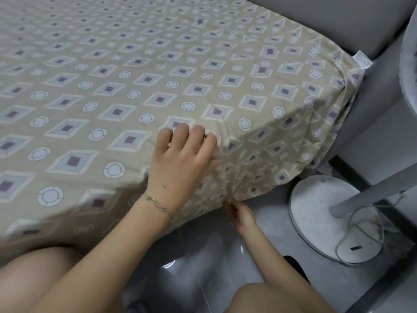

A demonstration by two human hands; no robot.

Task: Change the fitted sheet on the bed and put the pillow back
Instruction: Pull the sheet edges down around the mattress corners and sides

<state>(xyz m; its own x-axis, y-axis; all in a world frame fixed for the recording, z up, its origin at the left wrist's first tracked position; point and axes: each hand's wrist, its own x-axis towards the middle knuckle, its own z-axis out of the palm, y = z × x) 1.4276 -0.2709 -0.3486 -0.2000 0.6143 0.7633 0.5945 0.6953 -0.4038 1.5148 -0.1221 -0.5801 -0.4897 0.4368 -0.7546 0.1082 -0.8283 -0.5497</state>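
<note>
The white tag on the sheet bears unreadable print.

Patterned fitted sheet over bed.

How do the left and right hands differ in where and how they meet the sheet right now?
The left hand lies on top of the fitted sheet at its near edge, fingers fairly straight, pressing it. The right hand is lower, at the sheet's gathered hem, and seems to pinch it. The left hand has a bracelet at its wrist, while the right hand shows none. Both touch the same sheet on the near side.
</note>
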